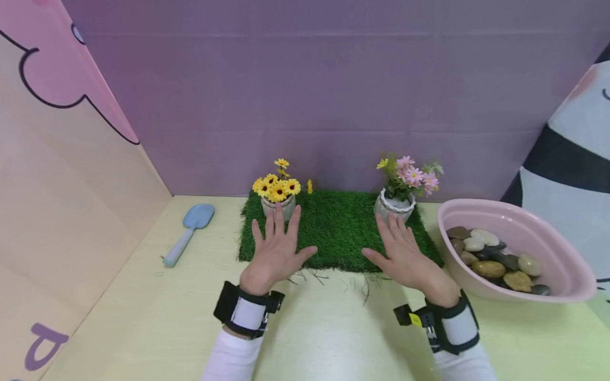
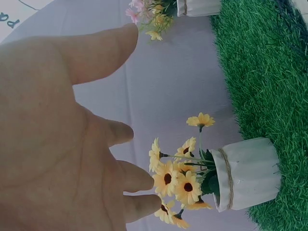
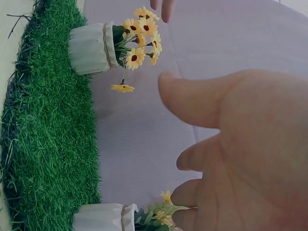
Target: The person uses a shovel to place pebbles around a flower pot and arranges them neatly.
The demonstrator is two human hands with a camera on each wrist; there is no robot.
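2 grips flat, released – over turf (image 1: 340,225) | pots: flowers | bowl (image 1: 562,264): stones (image 1: 491,256)

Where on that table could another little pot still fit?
On the grass mat between the sunflower pot and the pink-flower pot. Bare tabletop also lies around the blue trowel. The right side is crowded by the pink bowl of stones.

The head camera looks forward and down on the grass mat (image 1: 339,227) from above; both wrist cameras sit close behind their palms — sharing the sunflower pot (image 2: 248,173) (image 3: 89,48).
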